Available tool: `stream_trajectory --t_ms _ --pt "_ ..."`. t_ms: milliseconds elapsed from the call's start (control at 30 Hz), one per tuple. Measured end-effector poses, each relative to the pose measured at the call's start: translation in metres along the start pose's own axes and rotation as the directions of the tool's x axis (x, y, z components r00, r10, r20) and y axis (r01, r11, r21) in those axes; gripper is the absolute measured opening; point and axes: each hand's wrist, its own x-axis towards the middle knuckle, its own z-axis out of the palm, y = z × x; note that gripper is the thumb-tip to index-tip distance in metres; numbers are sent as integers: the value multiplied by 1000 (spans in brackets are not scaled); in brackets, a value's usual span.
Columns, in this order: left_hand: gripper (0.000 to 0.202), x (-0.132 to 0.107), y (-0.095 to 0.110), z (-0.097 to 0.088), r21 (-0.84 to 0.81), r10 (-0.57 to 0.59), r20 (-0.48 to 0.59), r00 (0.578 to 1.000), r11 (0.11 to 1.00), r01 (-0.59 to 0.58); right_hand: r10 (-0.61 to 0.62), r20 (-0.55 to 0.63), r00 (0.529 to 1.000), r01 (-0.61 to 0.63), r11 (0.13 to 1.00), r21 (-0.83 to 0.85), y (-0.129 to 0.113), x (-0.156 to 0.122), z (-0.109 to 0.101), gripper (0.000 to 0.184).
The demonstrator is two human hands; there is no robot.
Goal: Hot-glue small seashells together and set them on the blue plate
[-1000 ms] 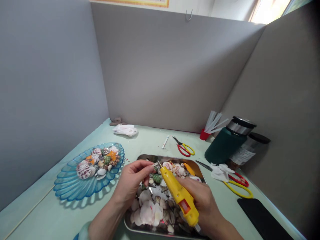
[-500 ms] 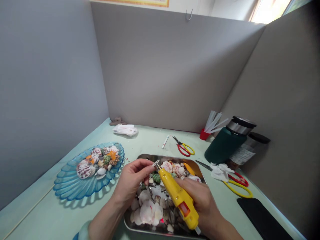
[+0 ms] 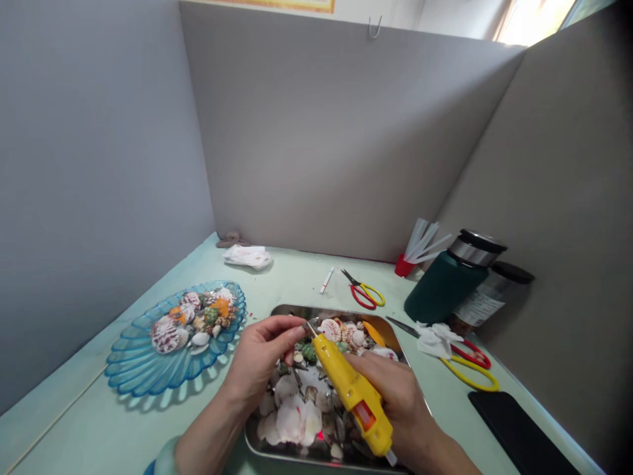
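A yellow hot glue gun is gripped in my right hand, its metal nozzle angled up and left. My left hand pinches a small item at the nozzle's tip; it looks like a tiny shell, but the fingers hide most of it. Both hands are above a metal tray of sorted seashells, with large white shells at the front and ribbed scallop shells at the back. To the left, a blue scalloped glass plate bears a cluster of shells and orange pieces.
Behind the tray lie red-and-yellow scissors and a white stick. On the right are a green bottle, a jar, a red cup of glue sticks, more scissors, crumpled tissue and a black phone.
The small item at the nozzle tip has turned slightly and shows less white. Both hands and the glue gun have barely moved.
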Motion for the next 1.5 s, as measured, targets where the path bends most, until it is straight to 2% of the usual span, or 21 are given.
stream_trajectory --t_ms 467,700,967,1333,1500 --pt "14 0 -1 1 -27 19 -4 1000 999 -20 15 47 999 -15 1000 -5 0 0 1 32" --pt "14 1 -2 1 -22 34 -8 999 999 -34 4 22 1000 -4 1000 -4 2 -1 1 30" --pt "15 2 -4 0 -17 54 5 999 998 -54 43 60 997 -43 999 1 1 -1 1 31" --pt "13 1 -2 1 -19 30 -3 1000 999 -30 72 10 997 -73 996 42 3 -3 1 32" --pt "14 1 -2 2 -9 24 -10 1000 1000 -24 75 52 996 -76 997 31 3 -3 1 29"
